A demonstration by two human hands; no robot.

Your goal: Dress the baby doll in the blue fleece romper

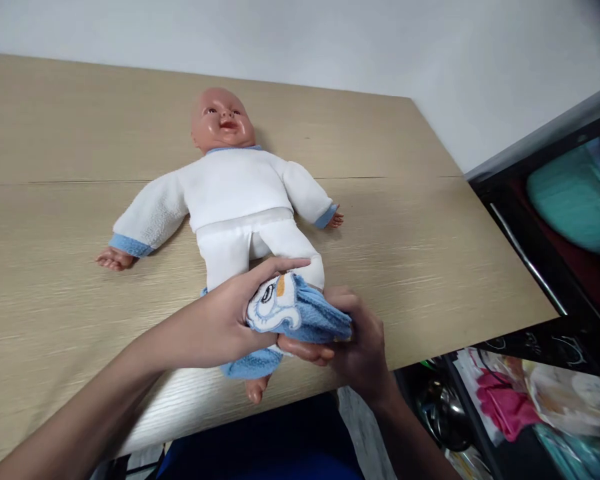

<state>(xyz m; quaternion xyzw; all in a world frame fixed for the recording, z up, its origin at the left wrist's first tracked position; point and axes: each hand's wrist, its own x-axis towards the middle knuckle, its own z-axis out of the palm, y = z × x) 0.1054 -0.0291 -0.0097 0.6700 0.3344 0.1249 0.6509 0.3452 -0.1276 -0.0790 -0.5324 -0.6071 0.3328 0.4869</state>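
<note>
A baby doll (pixel 235 193) in a white top and trousers with blue cuffs lies on its back on a light wooden table (pixel 55 227), head away from me. My left hand (pixel 220 320) grips a small blue sock (pixel 300 313) with a white animal patch at the doll's leg. My right hand (pixel 360 340) closes on the same sock and the doll's foot from the right. One bare doll foot (pixel 257 389) sticks out below the blue cuff at the table's front edge.
A dark shelf unit (pixel 530 267) stands to the right, with a teal bundle (pixel 575 200) on top. Below are pink cloth (pixel 505 407) and assorted items. A white wall is behind the table.
</note>
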